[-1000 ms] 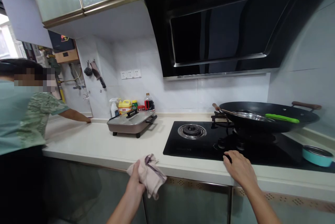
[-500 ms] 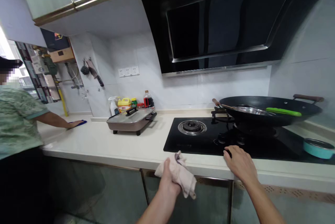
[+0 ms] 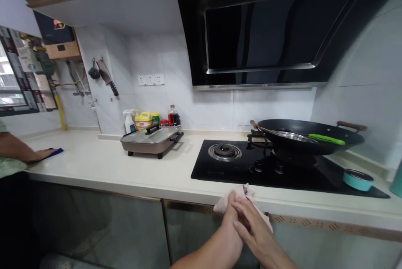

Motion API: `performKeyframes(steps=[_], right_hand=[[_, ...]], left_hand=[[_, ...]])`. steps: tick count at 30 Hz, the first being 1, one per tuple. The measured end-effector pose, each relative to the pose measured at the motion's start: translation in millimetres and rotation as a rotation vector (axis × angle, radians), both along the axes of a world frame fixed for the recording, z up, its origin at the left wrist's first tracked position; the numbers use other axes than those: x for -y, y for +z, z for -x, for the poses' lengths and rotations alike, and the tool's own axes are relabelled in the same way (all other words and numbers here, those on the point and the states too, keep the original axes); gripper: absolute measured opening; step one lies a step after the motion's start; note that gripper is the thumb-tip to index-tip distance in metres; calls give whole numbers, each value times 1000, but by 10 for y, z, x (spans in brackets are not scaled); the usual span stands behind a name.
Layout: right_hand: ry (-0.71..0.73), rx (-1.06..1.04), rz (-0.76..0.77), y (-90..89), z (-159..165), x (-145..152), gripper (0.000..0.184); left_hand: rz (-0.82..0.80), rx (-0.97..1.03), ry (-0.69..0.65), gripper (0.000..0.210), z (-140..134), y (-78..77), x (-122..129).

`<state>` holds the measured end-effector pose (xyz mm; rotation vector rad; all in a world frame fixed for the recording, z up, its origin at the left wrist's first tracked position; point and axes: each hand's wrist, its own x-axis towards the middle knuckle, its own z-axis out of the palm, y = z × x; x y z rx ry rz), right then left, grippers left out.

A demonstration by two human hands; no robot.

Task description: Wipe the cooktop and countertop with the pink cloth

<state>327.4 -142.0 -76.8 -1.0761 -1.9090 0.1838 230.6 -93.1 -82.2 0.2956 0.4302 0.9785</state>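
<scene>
A pale pink-white cloth [image 3: 223, 205] hangs at the counter's front edge, just before the stove. My left hand [image 3: 230, 221] is closed around it. Over that hand lies my right hand [image 3: 255, 228], its fingers stretched out and the thumb apart; whether its fingertips touch the cloth I cannot tell. Behind both hands is the black gas stove [image 3: 226, 172]. On its right burner stands a large wok [image 3: 317, 147] with a metal lid or bowl [image 3: 290, 135] and a green-handled utensil [image 3: 326, 139] in it.
An electric pan with a glass lid [image 3: 147, 145] stands left of the stove, bottles [image 3: 143, 120] behind it. A turquoise bowl [image 3: 358, 180] sits at the stove's right. Overhead hangs the range hood [image 3: 260, 38]. At far left, another person's hand [image 3: 44, 154] presses a blue cloth [image 3: 55, 152].
My right hand has left the stove's front edge and come onto my left hand. The left hand with the cloth has shifted right. The view has turned slightly right.
</scene>
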Motion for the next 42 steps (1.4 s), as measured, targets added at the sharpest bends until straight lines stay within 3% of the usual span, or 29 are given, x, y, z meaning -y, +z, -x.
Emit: performKeyframes(steps=[5,9,12,16,18,20,22,25,28,30,32,37,42], right_hand=[[-100,206,-168,-223,11,-137,47],[-196,326,-302,-250,111,-112,69],[-260,352,-306,-208,218,-127,72],[-355,363,-337,-213,358,-318,81],[-447,354,-377,-260,467,-426,88],[-522,345,-427,-317,615,-515,86],[-560,340,-517,-366,787,-592,70],[-581,320,-651,-402,1014,-710,43],[-534,327,-727,-398,1084,-814,37],[-481,342,-785,-385,1007,-852,35],[-449,368,-811,-377,841,-855,34],[-430,446,-745,-414,156,-731,42],[-401,522,-675,-470,-836,-476,54]], left_hand=[[149,69,-3,37,184,209,55],[69,-18,-51,40,368,297,118],[-28,-162,-118,44,570,219,117],[-138,-560,-256,47,984,28,80],[-224,-743,-256,53,1239,-3,75],[-357,-953,-206,59,1504,59,77],[-587,-1194,-123,55,1749,211,72],[-934,-1496,185,46,2006,518,-1],[-1280,-1720,517,38,2095,749,-205],[-1484,-1855,614,34,2109,807,-399],[-1594,-1975,610,33,2140,807,-597],[-1565,-2104,489,34,2357,803,-913],[-1580,-2052,251,36,2504,901,-1002]])
